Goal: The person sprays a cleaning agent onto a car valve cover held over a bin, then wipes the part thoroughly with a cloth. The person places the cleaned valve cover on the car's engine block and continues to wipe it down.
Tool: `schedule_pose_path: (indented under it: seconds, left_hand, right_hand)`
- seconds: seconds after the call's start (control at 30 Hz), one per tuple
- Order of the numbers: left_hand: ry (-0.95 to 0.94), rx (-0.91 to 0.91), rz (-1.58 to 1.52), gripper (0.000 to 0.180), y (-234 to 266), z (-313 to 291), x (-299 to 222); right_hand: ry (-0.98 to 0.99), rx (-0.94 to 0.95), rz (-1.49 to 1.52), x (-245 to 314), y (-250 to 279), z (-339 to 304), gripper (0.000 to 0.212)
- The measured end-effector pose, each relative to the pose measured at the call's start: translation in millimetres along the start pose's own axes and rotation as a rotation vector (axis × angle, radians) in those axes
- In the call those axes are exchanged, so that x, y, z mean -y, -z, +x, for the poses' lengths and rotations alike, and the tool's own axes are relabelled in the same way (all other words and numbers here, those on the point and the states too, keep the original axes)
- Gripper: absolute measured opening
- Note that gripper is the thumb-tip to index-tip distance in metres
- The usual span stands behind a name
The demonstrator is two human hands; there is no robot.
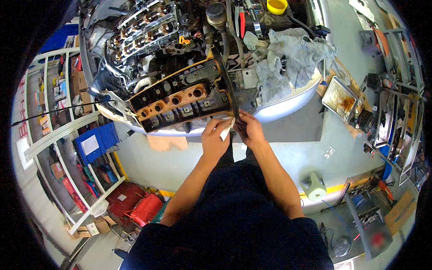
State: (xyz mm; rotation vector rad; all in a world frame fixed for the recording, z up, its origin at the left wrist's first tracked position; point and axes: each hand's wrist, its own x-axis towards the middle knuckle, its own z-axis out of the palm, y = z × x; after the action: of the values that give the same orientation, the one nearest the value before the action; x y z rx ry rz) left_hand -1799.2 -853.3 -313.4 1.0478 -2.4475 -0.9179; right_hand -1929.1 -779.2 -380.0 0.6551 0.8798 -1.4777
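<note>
A dark valve cover (180,100) lies with its hollow underside up across the front of the engine bay, tilted, with an orange-brown strip of round holes along its middle. At its near right corner, my left hand (215,138) pinches a small white piece of cloth or paper (227,129) close against the rim. Just beside it, my right hand (250,131) is closed on the edge of that same corner. The fingertips of both hands nearly meet, and what lies between them is partly hidden.
Behind the cover is the opened engine (146,33) with bare camshafts. Striped rags (292,63) drape over the right front of the car, near red-handled pliers (242,24) and a yellow cup-like part (276,6). Shelving (63,130) stands left; a stained metal tray (340,100) lies right.
</note>
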Motion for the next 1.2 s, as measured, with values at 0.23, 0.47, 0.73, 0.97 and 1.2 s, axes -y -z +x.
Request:
schedule_pose_path:
  seconds: [0.23, 0.47, 0.73, 0.97, 1.2]
  left_hand:
    - [-0.029, 0.058, 0.085, 0.042, -20.4, 19.3, -3.9]
    - [0.128, 0.093, -0.115, 0.031, -33.4, -16.1, 5.2]
    - [0.692, 0.058, -0.753, 0.025, 8.4, -18.7, -0.1]
    - [0.824, 0.167, -1.095, 0.031, -2.4, -35.8, 21.3]
    - [0.622, 0.360, -0.774, 0.028, 28.1, -17.8, -1.9]
  right_hand:
    - [-0.061, 0.093, 0.001, -17.2, 33.3, 25.6, 0.023]
    - [-0.066, 0.154, 0.112, 0.7, 3.0, 9.0, 0.026]
    - [-0.030, -0.028, -0.134, -0.4, 28.1, -22.1, 0.041]
    - [0.213, 0.235, -0.337, -7.1, 23.4, -68.2, 0.043]
    - [0.383, 0.327, -0.625, 3.7, 26.5, -85.4, 0.044]
